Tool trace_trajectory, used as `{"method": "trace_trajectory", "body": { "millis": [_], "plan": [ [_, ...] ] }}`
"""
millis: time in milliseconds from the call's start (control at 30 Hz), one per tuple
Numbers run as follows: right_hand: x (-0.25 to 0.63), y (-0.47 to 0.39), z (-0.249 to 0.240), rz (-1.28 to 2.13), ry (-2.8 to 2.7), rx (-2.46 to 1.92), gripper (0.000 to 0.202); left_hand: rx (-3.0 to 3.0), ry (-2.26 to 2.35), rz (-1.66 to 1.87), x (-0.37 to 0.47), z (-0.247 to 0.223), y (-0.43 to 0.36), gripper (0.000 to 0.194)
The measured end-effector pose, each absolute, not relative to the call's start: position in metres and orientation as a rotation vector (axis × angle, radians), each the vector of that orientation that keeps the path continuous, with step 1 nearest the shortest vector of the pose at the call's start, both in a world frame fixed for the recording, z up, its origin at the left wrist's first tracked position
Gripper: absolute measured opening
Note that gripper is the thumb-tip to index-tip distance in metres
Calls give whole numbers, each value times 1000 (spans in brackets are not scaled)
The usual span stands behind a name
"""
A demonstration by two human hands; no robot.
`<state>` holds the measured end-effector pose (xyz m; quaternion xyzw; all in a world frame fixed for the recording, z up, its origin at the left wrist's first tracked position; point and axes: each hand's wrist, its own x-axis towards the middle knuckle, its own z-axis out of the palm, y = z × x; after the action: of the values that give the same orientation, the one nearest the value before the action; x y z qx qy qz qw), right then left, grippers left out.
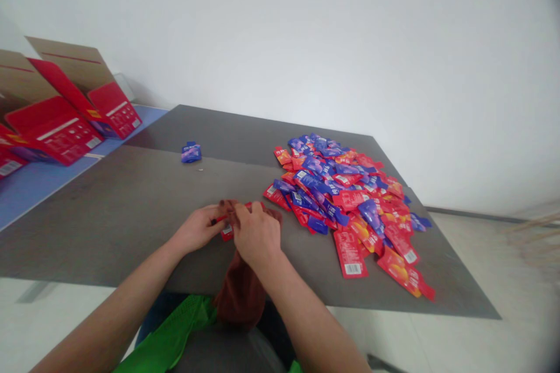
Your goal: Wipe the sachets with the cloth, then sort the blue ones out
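Note:
My left hand [202, 228] is closed at the left end of a small red pouch [227, 233], close to the near edge of the table. A small dark spot shows by its fingertips, too small to name. Bent over the same pouch, my right hand [258, 237] presses a brown cloth [241, 297] against it. The cloth bunches around the fingers of both hands and hangs down over the table edge to my lap. Most of the pouch is hidden under fingers and cloth. A big heap of red and purple pouches [345, 186] lies to the right of my hands.
One purple pouch [191, 152] lies alone on the grey table [144, 186], beyond my hands to the left. Open red cartons [65, 128] stand on a blue surface [87, 169] at far left. A white wall [280, 41] rises behind the table.

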<state>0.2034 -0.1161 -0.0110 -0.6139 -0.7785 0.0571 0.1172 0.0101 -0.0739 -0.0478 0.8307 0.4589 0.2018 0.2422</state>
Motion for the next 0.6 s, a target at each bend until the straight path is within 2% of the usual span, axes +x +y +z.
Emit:
{"method": "trace_trajectory", "body": {
  "millis": [100, 300, 500, 600],
  "plan": [
    [198, -118, -19, 218, -2335, -1778, 30, 2291, 1226, 539, 11, -47, -73, 30],
    [221, -75, -18, 251, -2175, -2107, 30, 2335, 1309, 492, 13, -46, -73, 41],
    [201, -112, -20, 212, -2292, -1783, 31, 2293, 1233, 536, 11, -48, -74, 32],
    [203, -107, -27, 252, -2302, -1854, 29, 2330, 1259, 517, 12, -50, -72, 35]
  ]
}}
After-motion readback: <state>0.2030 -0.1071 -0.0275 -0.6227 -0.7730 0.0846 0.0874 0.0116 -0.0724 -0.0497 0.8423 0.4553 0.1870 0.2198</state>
